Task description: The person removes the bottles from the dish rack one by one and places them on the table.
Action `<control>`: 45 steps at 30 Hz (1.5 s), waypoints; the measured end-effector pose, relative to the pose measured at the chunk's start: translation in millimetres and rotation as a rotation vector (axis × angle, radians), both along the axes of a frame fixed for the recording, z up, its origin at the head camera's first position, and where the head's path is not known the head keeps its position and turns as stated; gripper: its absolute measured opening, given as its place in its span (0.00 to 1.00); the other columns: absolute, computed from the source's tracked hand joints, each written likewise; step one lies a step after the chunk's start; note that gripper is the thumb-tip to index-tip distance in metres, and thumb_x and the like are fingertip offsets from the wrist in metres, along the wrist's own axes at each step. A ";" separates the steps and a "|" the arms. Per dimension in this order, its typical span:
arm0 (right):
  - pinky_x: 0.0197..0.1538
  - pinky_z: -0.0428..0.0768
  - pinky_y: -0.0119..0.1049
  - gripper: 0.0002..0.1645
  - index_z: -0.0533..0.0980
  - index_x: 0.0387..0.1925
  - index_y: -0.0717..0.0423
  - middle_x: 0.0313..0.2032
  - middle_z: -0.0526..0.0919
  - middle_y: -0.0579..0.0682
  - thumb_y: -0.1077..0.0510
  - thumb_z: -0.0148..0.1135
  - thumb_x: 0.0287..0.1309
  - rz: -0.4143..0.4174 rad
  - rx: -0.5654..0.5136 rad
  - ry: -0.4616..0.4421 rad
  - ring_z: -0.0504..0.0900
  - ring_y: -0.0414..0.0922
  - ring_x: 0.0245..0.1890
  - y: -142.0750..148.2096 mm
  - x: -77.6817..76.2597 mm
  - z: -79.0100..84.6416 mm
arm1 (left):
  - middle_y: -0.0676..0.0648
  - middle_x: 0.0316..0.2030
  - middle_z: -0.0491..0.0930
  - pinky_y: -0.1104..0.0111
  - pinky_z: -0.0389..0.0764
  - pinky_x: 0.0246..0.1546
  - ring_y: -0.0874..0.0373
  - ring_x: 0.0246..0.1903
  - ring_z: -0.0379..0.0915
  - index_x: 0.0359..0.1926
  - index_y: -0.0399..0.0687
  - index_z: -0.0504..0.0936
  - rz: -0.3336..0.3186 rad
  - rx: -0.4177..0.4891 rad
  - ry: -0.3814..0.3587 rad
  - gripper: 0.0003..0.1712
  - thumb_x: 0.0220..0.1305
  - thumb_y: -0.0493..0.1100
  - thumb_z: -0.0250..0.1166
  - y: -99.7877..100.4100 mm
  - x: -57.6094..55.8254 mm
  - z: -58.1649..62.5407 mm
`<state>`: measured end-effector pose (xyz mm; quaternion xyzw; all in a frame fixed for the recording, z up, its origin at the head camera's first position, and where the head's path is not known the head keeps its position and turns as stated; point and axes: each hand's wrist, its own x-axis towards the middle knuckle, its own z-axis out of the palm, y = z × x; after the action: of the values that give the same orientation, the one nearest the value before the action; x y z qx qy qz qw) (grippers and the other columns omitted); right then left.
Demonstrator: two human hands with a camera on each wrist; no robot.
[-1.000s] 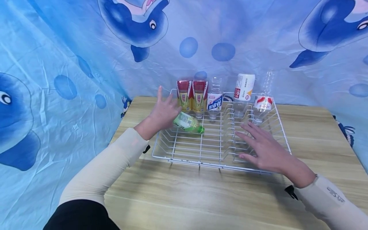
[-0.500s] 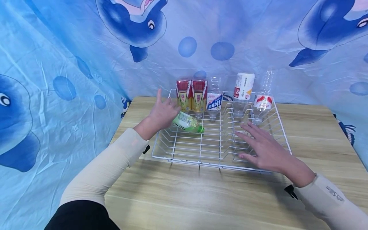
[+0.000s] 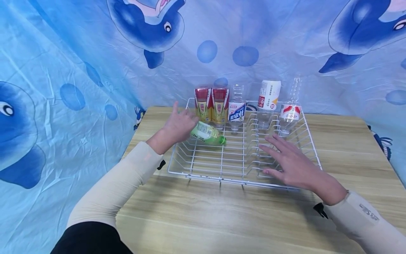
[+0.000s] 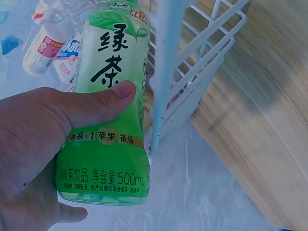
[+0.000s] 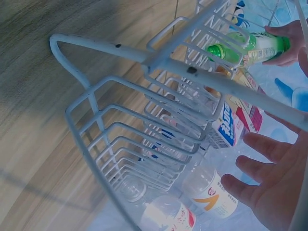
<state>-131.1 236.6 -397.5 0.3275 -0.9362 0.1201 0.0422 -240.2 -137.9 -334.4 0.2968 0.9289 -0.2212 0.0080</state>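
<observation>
My left hand (image 3: 180, 125) grips a green tea bottle (image 4: 113, 159), its thumb across the label in the left wrist view. In the head view the green tea bottle lies slanted over the left part of a white wire dish rack (image 3: 203, 175), its green cap (image 3: 222, 140) pointing right and down. One finger of that hand sticks out, away from the bottle. My right hand (image 3: 293, 164) hovers over the rack's right side with fingers spread, holding nothing. In the right wrist view its fingers (image 5: 260, 166) are apart from the bottles behind.
Along the rack's back stand two red-and-gold containers (image 3: 211, 106), a clear bottle with a blue-and-white label (image 3: 236, 112), a white-labelled bottle (image 3: 269, 97) and a clear bottle with a red-and-white label (image 3: 290, 113). The rack sits on a wooden table (image 3: 209, 218) before a blue dolphin-print cloth (image 3: 234, 28).
My left hand's raised finger has lowered slightly, and the green tea bottle's cap end has shifted slightly up. The right hand stays nearly still.
</observation>
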 end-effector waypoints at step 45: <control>0.66 0.56 0.73 0.47 0.61 0.76 0.53 0.75 0.58 0.61 0.41 0.68 0.62 -0.051 -0.161 -0.134 0.53 0.68 0.73 1.7 10.2 2.4 | 0.44 0.65 0.73 0.39 0.53 0.70 0.46 0.64 0.67 0.72 0.45 0.64 0.087 0.513 -0.112 0.47 0.63 0.65 0.67 19.1 34.9 2.1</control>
<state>-120.9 238.2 -395.0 0.2903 -0.9324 0.2154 0.0088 -205.2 -118.8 -332.3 0.2606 0.9646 0.0390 -0.0068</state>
